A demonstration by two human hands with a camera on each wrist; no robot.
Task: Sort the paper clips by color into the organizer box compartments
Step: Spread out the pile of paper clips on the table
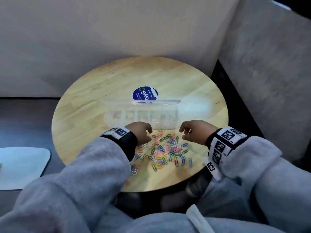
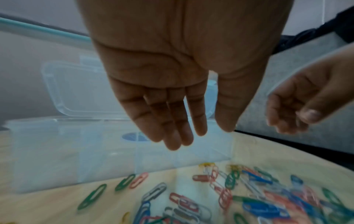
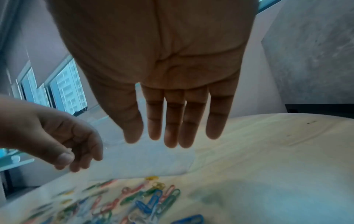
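A clear plastic organizer box (image 1: pixel 165 124) with its lid raised stands mid-table, its several compartments looking empty. A pile of paper clips (image 1: pixel 165 149) in red, blue, green, yellow and white lies loose on the wood in front of it. My left hand (image 1: pixel 144 133) hovers over the pile's left edge, fingers relaxed and holding nothing (image 2: pixel 193 133). My right hand (image 1: pixel 186 132) hovers at the pile's right, fingers hanging straight and bare (image 3: pixel 168 139). The box front (image 2: pixel 107 163) shows just beyond the left fingers, and a box corner (image 3: pixel 143 160) lies below the right fingers.
The round wooden table (image 1: pixel 193 91) carries a blue round sticker (image 1: pixel 143 94) behind the box. A grey sofa side (image 1: pixel 272 73) rises on the right, a wall behind. A pale rounded mat (image 1: pixel 20 167) lies low at the left. My knees sit under the near table edge.
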